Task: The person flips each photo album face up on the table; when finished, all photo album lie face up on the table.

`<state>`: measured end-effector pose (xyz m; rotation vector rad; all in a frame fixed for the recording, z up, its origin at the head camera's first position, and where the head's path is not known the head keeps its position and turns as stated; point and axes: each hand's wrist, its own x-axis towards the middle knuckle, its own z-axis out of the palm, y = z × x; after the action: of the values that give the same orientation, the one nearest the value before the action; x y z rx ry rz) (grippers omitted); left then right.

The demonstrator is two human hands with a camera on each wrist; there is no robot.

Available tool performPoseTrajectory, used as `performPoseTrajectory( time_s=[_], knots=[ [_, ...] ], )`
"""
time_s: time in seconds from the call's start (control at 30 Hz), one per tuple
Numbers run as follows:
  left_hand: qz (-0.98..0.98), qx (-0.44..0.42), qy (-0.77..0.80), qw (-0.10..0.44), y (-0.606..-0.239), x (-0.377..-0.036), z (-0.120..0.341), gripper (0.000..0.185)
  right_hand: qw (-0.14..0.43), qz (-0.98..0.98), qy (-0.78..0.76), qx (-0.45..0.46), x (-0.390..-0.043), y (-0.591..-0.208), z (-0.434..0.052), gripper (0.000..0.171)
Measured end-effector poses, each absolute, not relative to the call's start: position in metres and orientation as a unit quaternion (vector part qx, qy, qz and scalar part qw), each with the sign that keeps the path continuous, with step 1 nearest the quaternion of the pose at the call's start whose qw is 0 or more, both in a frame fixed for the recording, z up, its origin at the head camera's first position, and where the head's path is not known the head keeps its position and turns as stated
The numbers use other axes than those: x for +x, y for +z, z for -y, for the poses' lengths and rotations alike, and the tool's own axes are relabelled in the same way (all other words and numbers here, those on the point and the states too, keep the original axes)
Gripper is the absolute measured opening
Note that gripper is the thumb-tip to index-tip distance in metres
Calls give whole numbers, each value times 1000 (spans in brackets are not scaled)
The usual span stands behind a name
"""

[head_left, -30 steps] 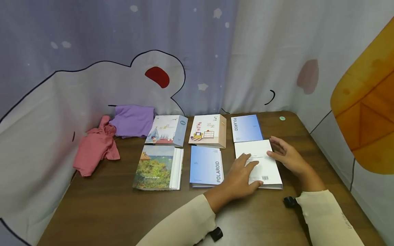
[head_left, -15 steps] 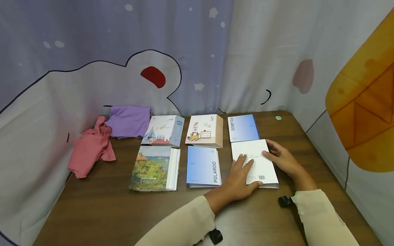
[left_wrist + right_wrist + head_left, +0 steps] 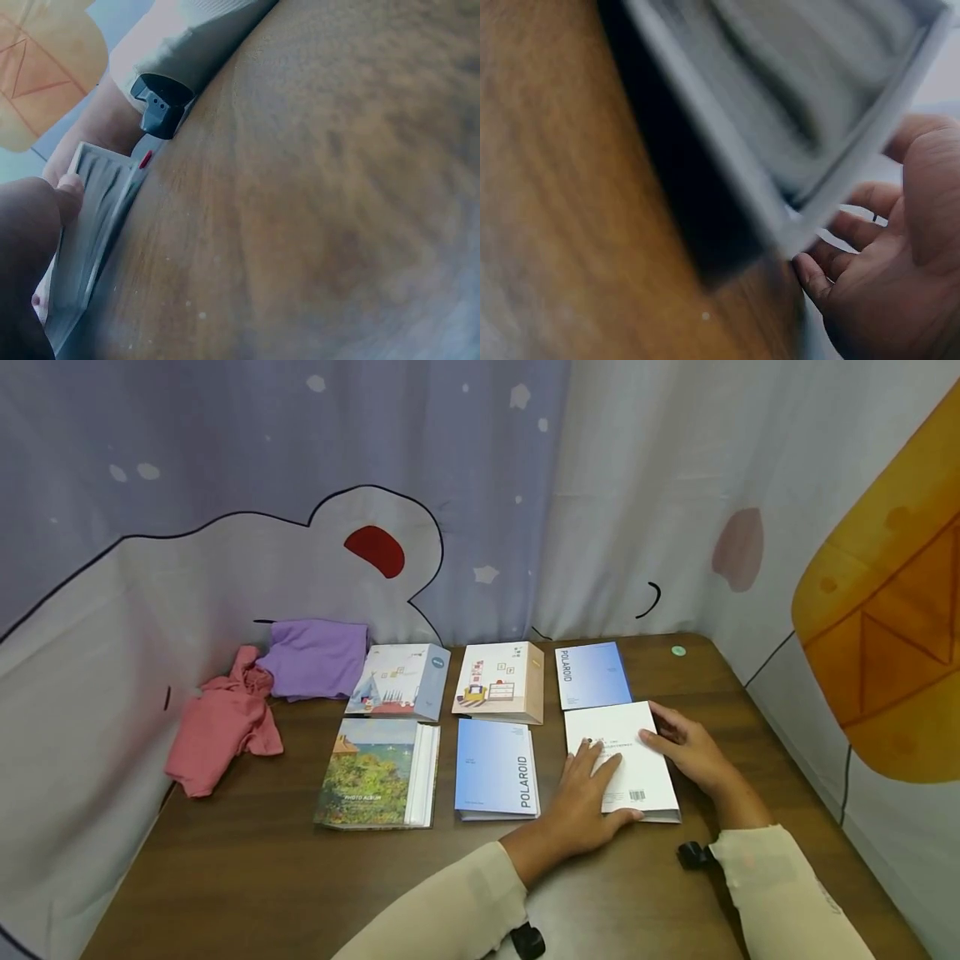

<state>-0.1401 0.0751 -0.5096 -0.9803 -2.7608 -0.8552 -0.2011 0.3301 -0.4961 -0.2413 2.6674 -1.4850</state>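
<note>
A white photo album (image 3: 626, 764) lies with its barcode side up at the right of the front row. Across its lower left part rests my left hand (image 3: 581, 802), fingers spread on the cover and thumb by the front edge. My right hand (image 3: 697, 760) holds its right edge, thumb on the cover and fingers along the side. The right wrist view shows those fingers beside a corner of the album (image 3: 795, 82), blurred. In the left wrist view, my left thumb touches the album (image 3: 90, 225) near its page edges.
Blue POLAROID albums lie behind (image 3: 592, 675) and left (image 3: 491, 768). Farther left are a landscape photo album (image 3: 367, 772) and two illustrated ones (image 3: 397, 681), (image 3: 495, 681). Purple cloth (image 3: 318, 658) and pink cloth (image 3: 225, 727) lie at the table's left. Curtains (image 3: 637, 485) hang behind.
The head view has shifted slightly, so everything on the table appears a little farther left. Both hands stay on the white photo album, with hardly any movement against it.
</note>
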Motion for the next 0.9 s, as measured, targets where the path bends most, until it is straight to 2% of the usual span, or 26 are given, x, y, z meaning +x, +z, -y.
performPoseTrajectory(
  time_s=[0.2,0.33,0.53,0.67,0.9],
  knots=[
    [890,-343,-292,70,-509,-138,-71,77,-4,-854,-514,-87,-198,-492,-326,69],
    [876,-363,-300,106,-510,-138,-70,75,-21,-833,-542,-109,-195,-485,-321,66],
    [843,-395,-333,148,-507,-140,-69,81,-49,-819,-546,-168,-194,-462,-314,56],
    [829,-409,-356,139,-502,-142,-68,84,-51,-833,-516,-192,-194,-444,-311,55],
    [796,-437,-407,97,-491,-143,-62,88,-90,-860,-452,-220,-197,-419,-304,51]
  ],
)
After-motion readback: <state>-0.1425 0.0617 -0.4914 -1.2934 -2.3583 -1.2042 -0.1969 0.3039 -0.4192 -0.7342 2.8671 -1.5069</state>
